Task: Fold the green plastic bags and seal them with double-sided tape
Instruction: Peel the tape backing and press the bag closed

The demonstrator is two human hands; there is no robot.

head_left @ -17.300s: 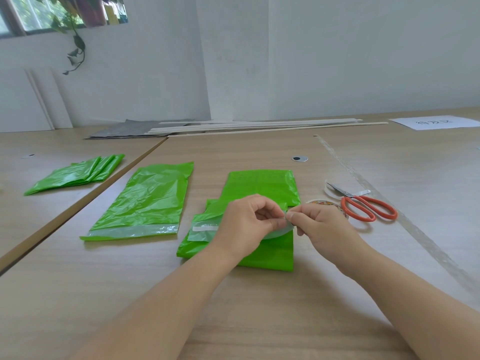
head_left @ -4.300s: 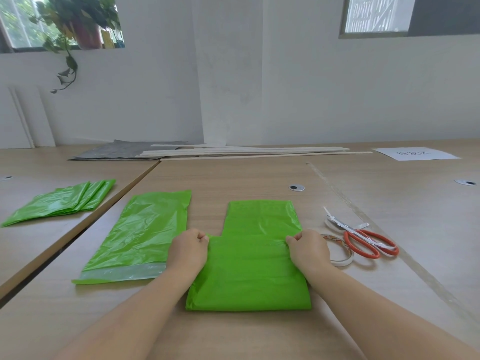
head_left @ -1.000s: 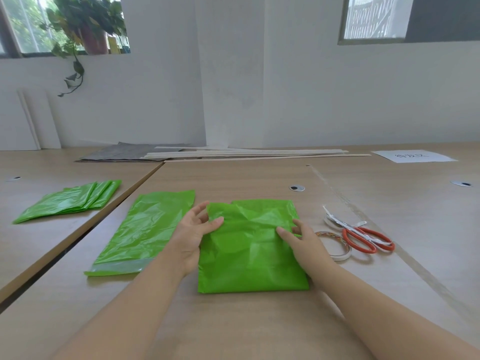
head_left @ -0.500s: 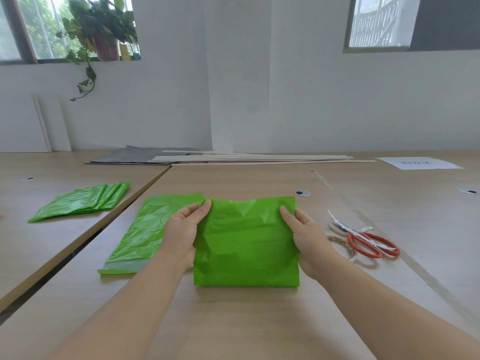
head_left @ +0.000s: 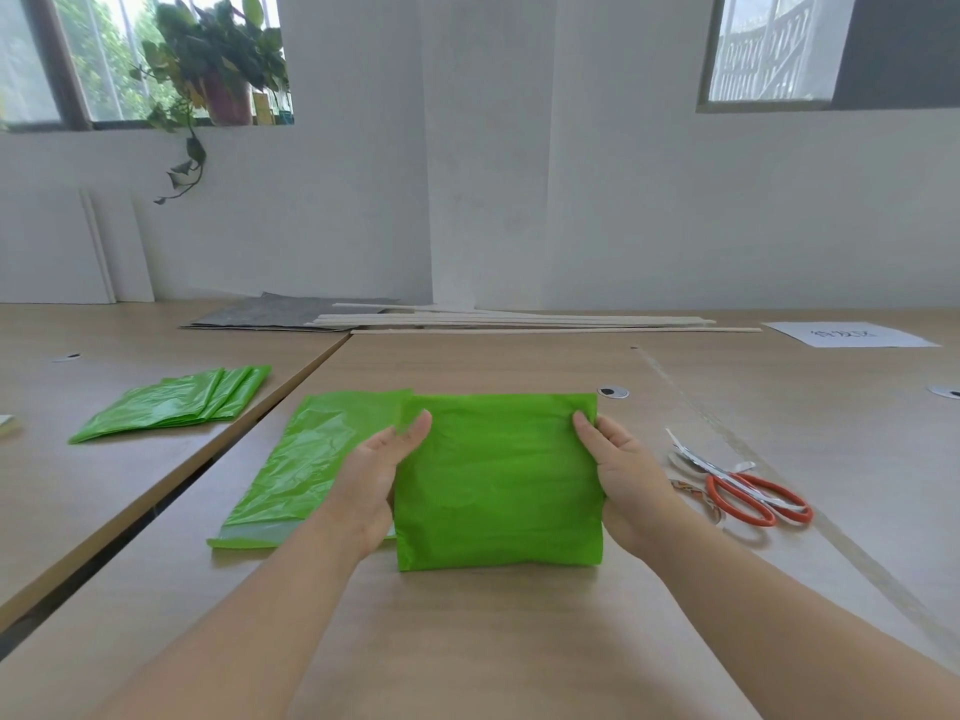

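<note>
One folded green bag (head_left: 498, 480) is held up between two hands. The left hand (head_left: 371, 480) and right hand (head_left: 628, 485) each pinch one side edge. One flat green bag (head_left: 306, 459) lies left of them; one scissors (head_left: 748, 493) and one tape roll (head_left: 696, 496) lie right.

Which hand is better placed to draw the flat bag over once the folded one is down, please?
Probably the left hand: the flat bag lies just beside it, while the right hand grips the folded bag on its far side, near the scissors.
</note>
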